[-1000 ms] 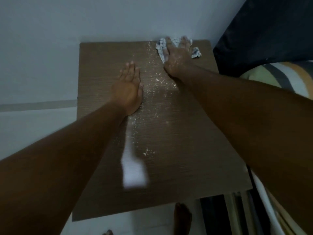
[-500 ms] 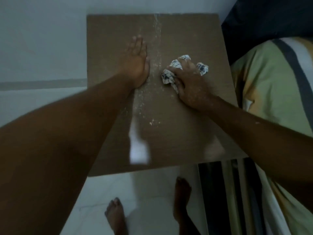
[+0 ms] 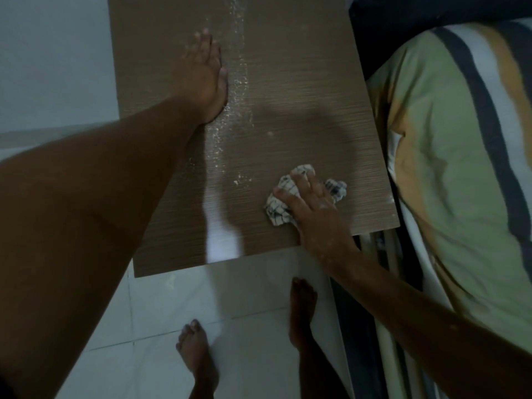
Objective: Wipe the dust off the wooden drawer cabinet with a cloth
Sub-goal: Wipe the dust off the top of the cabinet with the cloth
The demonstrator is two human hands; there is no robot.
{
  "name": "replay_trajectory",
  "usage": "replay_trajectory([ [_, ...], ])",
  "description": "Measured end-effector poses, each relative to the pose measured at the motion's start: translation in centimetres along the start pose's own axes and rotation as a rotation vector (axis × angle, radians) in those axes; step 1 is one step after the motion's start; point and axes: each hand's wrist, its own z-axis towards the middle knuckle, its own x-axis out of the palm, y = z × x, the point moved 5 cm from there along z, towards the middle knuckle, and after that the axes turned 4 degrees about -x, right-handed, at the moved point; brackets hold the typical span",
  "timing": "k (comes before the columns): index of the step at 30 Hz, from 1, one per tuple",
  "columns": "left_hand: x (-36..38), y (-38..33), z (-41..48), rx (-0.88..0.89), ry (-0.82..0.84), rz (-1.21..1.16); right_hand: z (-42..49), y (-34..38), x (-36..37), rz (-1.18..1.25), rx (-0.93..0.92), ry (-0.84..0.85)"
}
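Observation:
The brown wooden cabinet top (image 3: 302, 82) fills the upper middle of the head view. A line of white dust (image 3: 239, 70) runs down its middle, from the far edge toward the front. My left hand (image 3: 205, 79) lies flat and open on the wood just left of that line. Near the front right corner, my right hand (image 3: 312, 210) presses down on a crumpled white checked cloth (image 3: 279, 203), fingers spread over it. The wood to the right of the dust line looks mostly free of dust.
A bed with a green, white and dark striped cover (image 3: 460, 168) runs along the cabinet's right side. White floor tiles (image 3: 244, 298) lie below the front edge, where two bare feet (image 3: 198, 355) stand. A pale wall (image 3: 51, 53) is on the left.
My right hand has dragged the cloth from the far right corner down toward the front edge. The left hand stayed flat beside the dust line. The view has tilted downward.

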Motion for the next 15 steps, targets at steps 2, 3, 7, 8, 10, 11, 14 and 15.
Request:
replay_trajectory([
  [2, 0.0, 0.1, 0.0, 0.005, 0.002, 0.001, -2.1, 0.4, 0.4, -0.030, 0.008, 0.025],
  [3, 0.0, 0.0, 0.0, 0.005, 0.004, 0.001, -3.1, 0.8, 0.5, -0.053, 0.015, 0.048],
  [7, -0.1, 0.0, -0.1, 0.012, -0.001, -0.006, -7.3, 2.6, 0.7, -0.007, 0.024, 0.087],
  [8, -0.1, 0.0, -0.2, 0.010, 0.003, -0.005, -8.5, 3.1, 0.8, 0.028, 0.012, 0.090],
  [10, 0.0, -0.1, -0.2, 0.007, 0.017, -0.013, -10.6, 3.7, 1.2, 0.123, 0.007, 0.115],
  [11, -0.1, -0.1, -0.2, 0.004, 0.020, -0.024, -11.5, 4.2, 1.3, 0.164, 0.014, 0.124],
  [14, -0.5, -0.2, -0.1, -0.013, 0.040, -0.035, -12.1, 5.6, -0.2, 0.253, 0.004, 0.070],
  [15, -0.8, -0.1, 0.0, -0.013, 0.040, -0.044, -11.5, 6.0, -1.0, 0.262, -0.001, 0.033],
])
